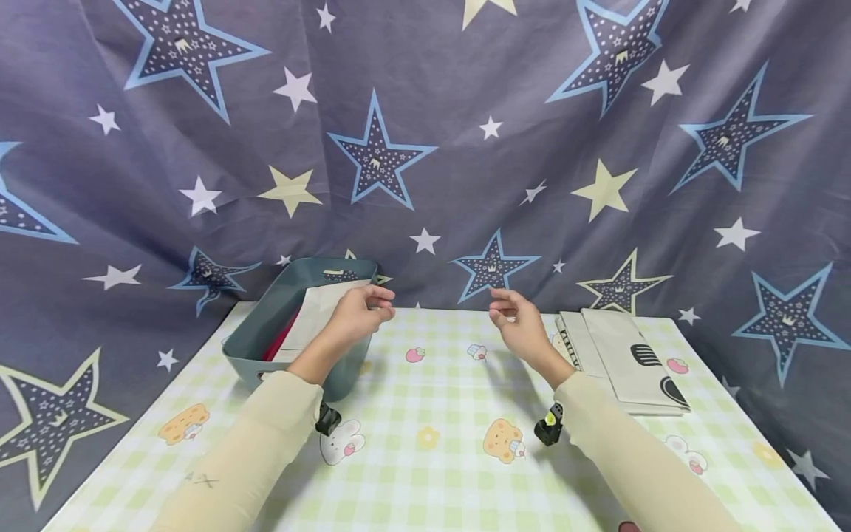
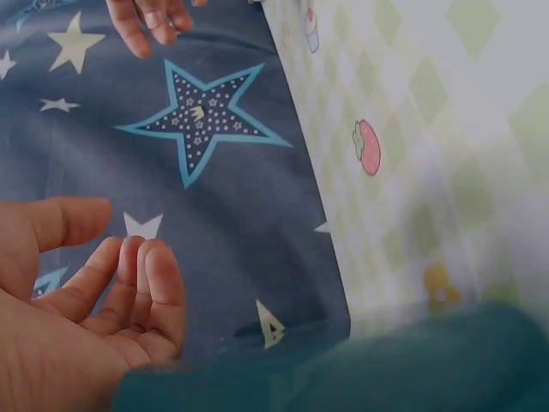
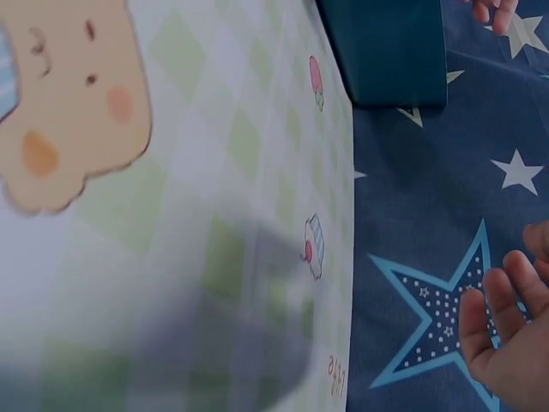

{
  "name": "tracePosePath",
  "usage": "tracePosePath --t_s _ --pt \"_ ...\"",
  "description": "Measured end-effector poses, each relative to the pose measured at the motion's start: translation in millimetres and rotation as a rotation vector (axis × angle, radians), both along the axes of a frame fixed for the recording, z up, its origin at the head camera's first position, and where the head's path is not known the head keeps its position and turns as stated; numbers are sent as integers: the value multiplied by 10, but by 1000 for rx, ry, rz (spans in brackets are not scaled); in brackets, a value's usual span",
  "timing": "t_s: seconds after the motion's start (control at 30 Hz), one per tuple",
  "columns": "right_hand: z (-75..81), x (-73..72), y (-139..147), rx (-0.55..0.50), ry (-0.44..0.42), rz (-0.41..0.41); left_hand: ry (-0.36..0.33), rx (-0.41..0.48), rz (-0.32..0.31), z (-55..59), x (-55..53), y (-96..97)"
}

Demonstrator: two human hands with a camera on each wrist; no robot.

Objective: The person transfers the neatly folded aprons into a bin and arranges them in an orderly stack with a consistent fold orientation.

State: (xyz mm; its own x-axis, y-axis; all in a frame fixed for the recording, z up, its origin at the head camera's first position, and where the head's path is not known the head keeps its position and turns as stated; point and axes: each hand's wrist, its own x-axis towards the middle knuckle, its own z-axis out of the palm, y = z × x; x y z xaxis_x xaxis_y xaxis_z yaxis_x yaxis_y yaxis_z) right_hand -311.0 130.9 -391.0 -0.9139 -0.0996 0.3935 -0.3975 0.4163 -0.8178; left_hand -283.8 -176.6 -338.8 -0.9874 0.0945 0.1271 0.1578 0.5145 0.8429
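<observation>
My left hand (image 1: 359, 316) hovers over the right side of a dark teal bin (image 1: 242, 350), its fingers loosely bent with nothing between them. Inside the bin lie a cream folded sheet (image 1: 318, 316) and something red (image 1: 279, 338), partly covered by the sheet and my forearm. My right hand (image 1: 521, 329) hangs in the air over the back of the table, bent fingers facing the left hand and holding nothing. To its right rests a flat cream folded item (image 1: 625, 355) with black print. In the left wrist view, the bin's rim (image 2: 343, 373) passes just below the left hand (image 2: 103, 300).
A table with a green-and-white checked cloth (image 1: 425, 399) printed with cartoon animals spreads beneath both hands. Behind it hangs a dark blue-grey star-patterned curtain (image 1: 452, 192). Each wrist carries a small black camera, such as the right wrist camera (image 1: 549, 425).
</observation>
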Motion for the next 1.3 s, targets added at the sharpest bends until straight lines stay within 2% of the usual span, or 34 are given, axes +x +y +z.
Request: tracePosePath --t_s 0.4,0.57,0.73,0.83,1.07,1.3 --pt "-52 19 227 57 26 -34 -57 81 21 -182 -54 214" --pt "-56 47 271 74 35 -52 -54 121 36 -282 -86 324" --pt "-59 69 354 88 21 -65 -28 168 25 -367 -156 456" --pt "-74 70 429 91 19 -68 -24 167 19 -404 -183 522" --pt "-120 66 598 124 30 -100 -85 161 14 -465 -184 630" --pt "-121 106 819 149 30 -134 -112 163 -2 -499 -182 780"
